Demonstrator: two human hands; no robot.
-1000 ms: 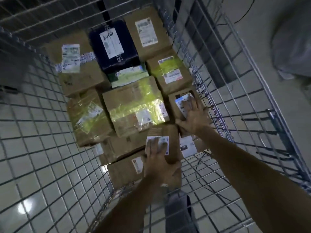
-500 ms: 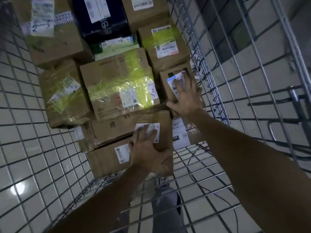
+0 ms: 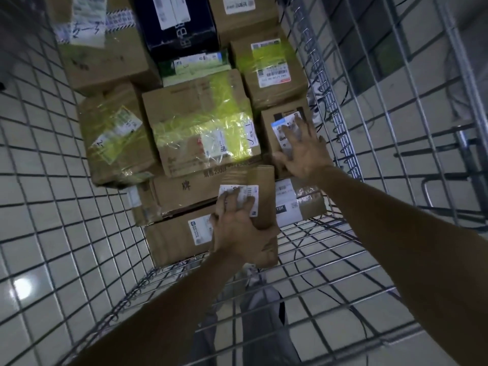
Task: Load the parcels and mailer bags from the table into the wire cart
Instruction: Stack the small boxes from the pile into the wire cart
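Your left hand (image 3: 239,228) gripped the near end of the long carton (image 3: 190,191) — fingers hooked over its white label — low in the stack inside the wire cart (image 3: 346,151). Your right hand (image 3: 303,151) lay flat, fingers spread, on the small box (image 3: 274,122) just beside the cart's right mesh wall.

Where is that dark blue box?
In the head view, the dark blue box sits top centre, at the far end of the wire cart, between two brown cartons, beyond a green-and-white packet.
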